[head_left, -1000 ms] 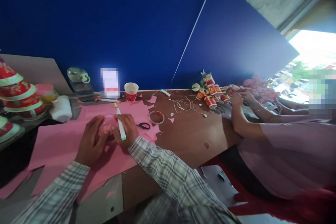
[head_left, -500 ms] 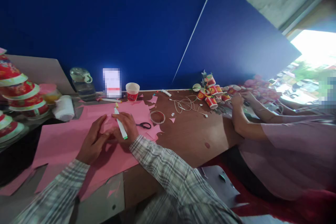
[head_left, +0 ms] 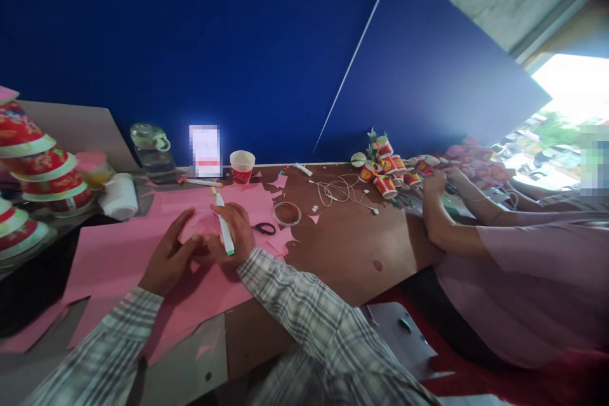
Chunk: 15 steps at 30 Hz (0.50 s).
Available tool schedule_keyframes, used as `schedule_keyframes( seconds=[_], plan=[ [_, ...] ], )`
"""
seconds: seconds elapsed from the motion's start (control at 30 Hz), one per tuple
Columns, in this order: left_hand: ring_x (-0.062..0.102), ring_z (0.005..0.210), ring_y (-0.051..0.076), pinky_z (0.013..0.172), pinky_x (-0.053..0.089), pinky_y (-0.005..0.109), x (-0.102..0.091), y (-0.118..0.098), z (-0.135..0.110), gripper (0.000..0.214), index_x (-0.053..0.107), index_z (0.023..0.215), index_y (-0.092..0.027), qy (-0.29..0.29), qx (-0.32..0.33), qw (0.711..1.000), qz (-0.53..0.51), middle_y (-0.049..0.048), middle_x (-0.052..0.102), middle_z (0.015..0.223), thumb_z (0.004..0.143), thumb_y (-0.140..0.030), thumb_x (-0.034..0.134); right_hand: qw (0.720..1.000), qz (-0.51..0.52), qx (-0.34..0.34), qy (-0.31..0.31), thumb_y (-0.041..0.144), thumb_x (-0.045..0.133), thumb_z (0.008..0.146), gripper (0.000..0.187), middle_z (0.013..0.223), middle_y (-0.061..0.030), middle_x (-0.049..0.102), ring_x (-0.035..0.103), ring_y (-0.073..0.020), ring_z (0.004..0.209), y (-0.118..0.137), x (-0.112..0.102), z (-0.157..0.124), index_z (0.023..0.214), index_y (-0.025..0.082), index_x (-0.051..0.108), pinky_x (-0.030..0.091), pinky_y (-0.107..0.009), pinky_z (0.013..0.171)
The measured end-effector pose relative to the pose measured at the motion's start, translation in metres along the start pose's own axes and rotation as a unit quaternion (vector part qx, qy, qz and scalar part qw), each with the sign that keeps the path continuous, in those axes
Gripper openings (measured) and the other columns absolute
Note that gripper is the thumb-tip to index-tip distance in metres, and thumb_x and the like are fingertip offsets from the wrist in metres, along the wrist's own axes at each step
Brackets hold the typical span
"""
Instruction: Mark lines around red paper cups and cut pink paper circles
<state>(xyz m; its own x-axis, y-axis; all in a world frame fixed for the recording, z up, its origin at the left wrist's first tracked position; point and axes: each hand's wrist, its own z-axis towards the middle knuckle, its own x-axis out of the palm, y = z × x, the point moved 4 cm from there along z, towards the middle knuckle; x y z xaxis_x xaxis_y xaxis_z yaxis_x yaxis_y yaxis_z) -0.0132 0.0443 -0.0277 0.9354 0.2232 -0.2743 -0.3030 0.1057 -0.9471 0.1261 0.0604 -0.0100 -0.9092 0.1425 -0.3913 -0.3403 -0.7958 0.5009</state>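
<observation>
My left hand [head_left: 167, 256] and my right hand [head_left: 233, 233] meet over a small pink paper piece [head_left: 202, 226], pinching it between their fingertips above a large pink paper sheet [head_left: 109, 254]. My right hand also holds a white marker with a green cap [head_left: 224, 228], which lies across its fingers and points away from me. Black-handled scissors [head_left: 263, 228] lie just right of my right hand.
A tape roll [head_left: 287, 213], a red paper cup [head_left: 242, 167], a water jug [head_left: 152, 151], white cable [head_left: 339, 190] and pink scraps lie on the brown table [head_left: 342, 247]. Stacked red bowls [head_left: 28, 171] stand at left. Another person's arms [head_left: 447, 216] work among red cups [head_left: 383, 171] at right.
My hands have kept working the small pink piece in place; the left fingers opened off it, then closed again. The view has shifted slightly.
</observation>
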Motion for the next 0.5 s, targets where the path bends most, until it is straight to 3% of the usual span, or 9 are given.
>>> schedule_keyframes(
  seconds=[0.13,0.3,0.4,0.5],
  plan=[
    [0.052,0.067,0.010,0.064,0.048,0.030,-0.0025,0.0004,0.0018,0.064,0.037,0.125,-0.026,0.005,0.004,1.000,0.018,0.0026,0.058,0.096,0.064,-0.045,0.047,1.000,0.010,0.008,0.022,0.023,0.049,0.081,0.045,0.122,-0.0087,0.059,0.049,-0.0248,0.121,-0.0014,-0.0005,0.0033,0.126,0.018,0.043,0.043,-0.040,0.107],
    [0.054,0.087,0.017,0.081,0.044,0.040,-0.0055,0.0019,0.0023,0.066,0.034,0.127,-0.026,-0.003,0.022,0.997,0.075,0.0059,0.050,0.120,0.065,-0.046,0.044,0.996,0.010,0.012,0.084,0.023,0.051,0.083,0.041,0.116,-0.0098,0.062,0.055,-0.0236,0.112,-0.0024,0.0031,0.0035,0.123,0.017,0.046,0.044,-0.040,0.106],
    [0.039,0.116,0.020,0.098,0.029,0.040,-0.0082,0.0019,0.0021,0.066,0.032,0.128,-0.024,-0.029,0.076,0.994,0.077,0.0059,0.039,0.133,0.066,-0.044,0.045,0.996,0.005,0.013,0.085,0.023,0.052,0.083,0.042,0.118,-0.0099,0.061,0.055,-0.0242,0.113,-0.0021,0.0037,0.0020,0.124,0.017,0.045,0.043,-0.041,0.106],
    [0.035,0.121,0.020,0.101,0.026,0.038,-0.0086,0.0032,0.0014,0.064,0.031,0.127,-0.024,-0.032,0.104,0.991,0.080,0.0056,0.038,0.134,0.067,-0.043,0.045,0.997,0.005,0.023,0.078,0.023,0.053,0.082,0.043,0.118,-0.0092,0.061,0.054,-0.0249,0.114,-0.0022,0.0042,0.0003,0.125,0.018,0.044,0.043,-0.041,0.106]
  ],
)
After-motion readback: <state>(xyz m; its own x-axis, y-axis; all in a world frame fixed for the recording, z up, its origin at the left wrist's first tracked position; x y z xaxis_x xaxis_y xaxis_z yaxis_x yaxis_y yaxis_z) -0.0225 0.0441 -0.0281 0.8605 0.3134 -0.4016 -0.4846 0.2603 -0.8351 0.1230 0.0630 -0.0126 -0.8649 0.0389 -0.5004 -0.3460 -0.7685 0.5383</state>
